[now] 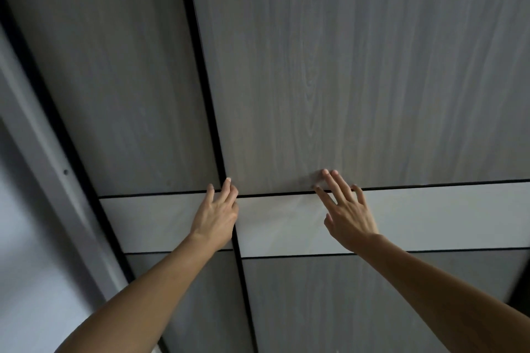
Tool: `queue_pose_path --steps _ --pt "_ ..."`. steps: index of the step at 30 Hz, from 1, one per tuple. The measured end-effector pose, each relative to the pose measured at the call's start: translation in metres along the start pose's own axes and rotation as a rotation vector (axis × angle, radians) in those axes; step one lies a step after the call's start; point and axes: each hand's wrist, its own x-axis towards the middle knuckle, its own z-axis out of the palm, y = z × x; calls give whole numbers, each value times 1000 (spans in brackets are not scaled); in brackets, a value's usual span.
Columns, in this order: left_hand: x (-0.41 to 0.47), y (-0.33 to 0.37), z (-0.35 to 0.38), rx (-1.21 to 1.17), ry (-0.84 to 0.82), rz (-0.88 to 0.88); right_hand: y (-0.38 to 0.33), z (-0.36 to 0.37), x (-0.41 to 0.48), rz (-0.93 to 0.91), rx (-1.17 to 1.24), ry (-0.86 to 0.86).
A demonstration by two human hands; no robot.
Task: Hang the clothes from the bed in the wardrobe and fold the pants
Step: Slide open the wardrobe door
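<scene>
Grey wood-grain wardrobe doors fill the view, each crossed by a pale band at hand height. My left hand (218, 210) lies on the left door (120, 94) with its fingertips at the dark vertical gap between the two doors. My right hand (348, 210) rests flat with straight fingers on the right door (358, 66), fingertips just above the pale band (444, 218). Neither hand holds anything. No clothes, bed or pants are in view, and the wardrobe's inside is hidden behind the doors.
A grey frame or wall edge (43, 157) runs diagonally down the left side next to the left door. A dark opening (520, 295) shows at the lower right corner beside the right door.
</scene>
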Motion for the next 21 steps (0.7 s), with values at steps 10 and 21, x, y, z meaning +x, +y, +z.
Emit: queue_pose_path --steps 10,21 --pt "-48 -89 71 -6 -41 -60 -103 17 41 -141 -69 108" --pt "-85 -154 130 79 -161 -194 -176 52 91 -391 34 331"
